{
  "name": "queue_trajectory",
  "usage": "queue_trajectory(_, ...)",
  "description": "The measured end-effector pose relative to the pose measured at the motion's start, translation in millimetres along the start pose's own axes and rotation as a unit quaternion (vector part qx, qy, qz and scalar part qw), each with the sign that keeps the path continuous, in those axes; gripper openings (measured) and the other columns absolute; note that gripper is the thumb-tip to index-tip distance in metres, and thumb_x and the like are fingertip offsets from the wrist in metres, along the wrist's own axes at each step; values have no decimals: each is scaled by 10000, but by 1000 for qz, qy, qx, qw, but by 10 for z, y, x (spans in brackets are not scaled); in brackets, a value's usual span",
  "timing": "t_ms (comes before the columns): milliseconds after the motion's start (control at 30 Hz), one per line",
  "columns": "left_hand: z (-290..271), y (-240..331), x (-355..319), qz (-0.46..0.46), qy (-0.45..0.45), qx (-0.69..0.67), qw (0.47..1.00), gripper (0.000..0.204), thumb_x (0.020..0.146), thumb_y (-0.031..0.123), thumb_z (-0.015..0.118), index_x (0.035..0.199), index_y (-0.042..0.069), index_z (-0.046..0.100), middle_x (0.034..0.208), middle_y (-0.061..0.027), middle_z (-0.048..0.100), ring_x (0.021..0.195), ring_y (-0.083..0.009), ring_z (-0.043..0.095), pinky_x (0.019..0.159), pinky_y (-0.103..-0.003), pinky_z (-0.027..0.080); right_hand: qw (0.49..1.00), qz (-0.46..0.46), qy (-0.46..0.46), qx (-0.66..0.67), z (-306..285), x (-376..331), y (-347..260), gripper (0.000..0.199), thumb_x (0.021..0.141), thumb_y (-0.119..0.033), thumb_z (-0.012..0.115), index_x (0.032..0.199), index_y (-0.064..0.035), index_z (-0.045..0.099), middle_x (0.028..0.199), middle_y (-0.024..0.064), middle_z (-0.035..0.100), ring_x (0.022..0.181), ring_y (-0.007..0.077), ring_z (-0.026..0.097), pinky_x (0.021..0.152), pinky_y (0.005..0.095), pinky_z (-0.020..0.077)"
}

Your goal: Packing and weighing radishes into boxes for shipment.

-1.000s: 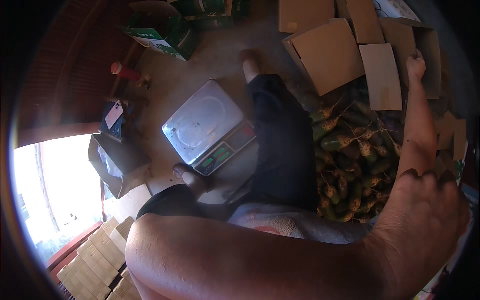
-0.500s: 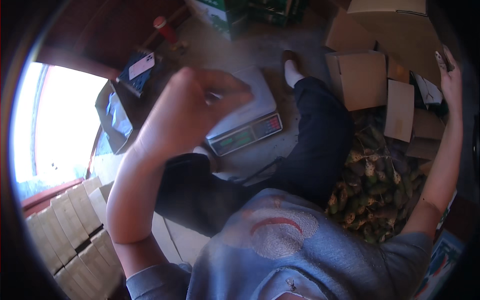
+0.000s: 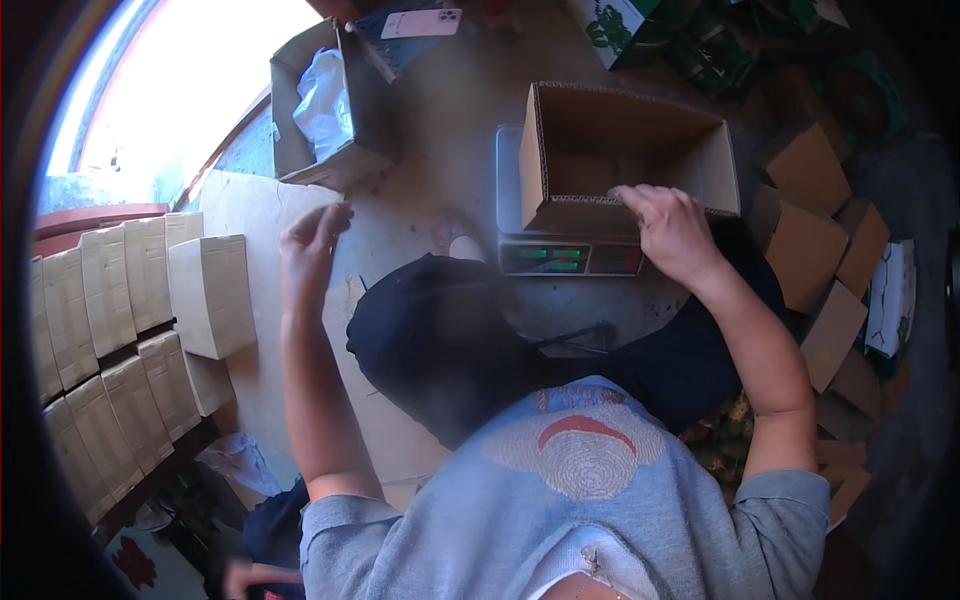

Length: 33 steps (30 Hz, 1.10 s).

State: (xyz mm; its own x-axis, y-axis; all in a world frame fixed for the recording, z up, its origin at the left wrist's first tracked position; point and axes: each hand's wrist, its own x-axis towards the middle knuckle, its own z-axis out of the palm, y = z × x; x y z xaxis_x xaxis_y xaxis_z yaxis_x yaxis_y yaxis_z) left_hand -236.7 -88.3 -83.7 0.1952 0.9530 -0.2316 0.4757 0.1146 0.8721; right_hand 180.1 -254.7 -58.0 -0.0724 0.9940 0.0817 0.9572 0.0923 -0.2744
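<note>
An open cardboard box (image 3: pixel 630 195) sits on the platform of a digital scale (image 3: pixel 509 190), its top facing up and its inside looking bare. My right hand (image 3: pixel 672 228) grips the box's near rim, fingers curled over the edge. Farther left, my left hand (image 3: pixel 316 240) is raised with its fingers pinched together. Whatever it may hold is too small to make out. Just beyond that hand stands a carton (image 3: pixel 283 110) with a white plastic bag (image 3: pixel 325 105) inside.
Rows of pale boxes (image 3: pixel 105 285) line the left side. A phone (image 3: pixel 420 23) lies at the far edge. Flattened and open cartons (image 3: pixel 800 245) crowd the right, near a partly hidden produce heap (image 3: pixel 730 440). Part of another person's hand (image 3: pixel 262 578) shows at lower left.
The view has swung left. My right hand has brought a cardboard box from the right pile onto the scale. My left hand has moved from above the scale to the left.
</note>
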Motion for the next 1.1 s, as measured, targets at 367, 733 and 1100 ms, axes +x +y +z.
queue_trajectory(367, 289, -2373, -261, -49, 0, 355, 934, 389, 858, 50, 613, 1242, 58, 675, 1153, -188, 699, 1116, -348, 645, 952, -399, 498, 991, 48, -113, 49, 343, 402, -679, 462, 863, -96, 615, 1323, -68, 590, 1114, 144, 657, 1049, 322, 618, 931, 425, 470)
queue_trajectory(733, -959, -1375, 2769, 26, 106, 219, 970, 344, 899, 354, 639, 1070, 78, 754, 1125, -130, 711, 1074, -329, 657, 956, -393, 497, 995, -34, -28, 93, -30, 1300, -767, 369, 976, -141, 574, 1311, 15, 570, 1257, 168, 633, 1140, 368, 591, 1008, 431, 452)
queue_trajectory(1100, -944, -1351, 3067, -45, -19, 439, 897, 221, 735, 269, 815, 937, 182, 787, 937, -59, 757, 931, -259, 713, 829, -398, 548, 985, -136, -74, 82, 155, 2256, -999, 304, 862, -50, 664, 1158, 19, 656, 1098, 172, 656, 1031, 363, 619, 901, 439, 491)
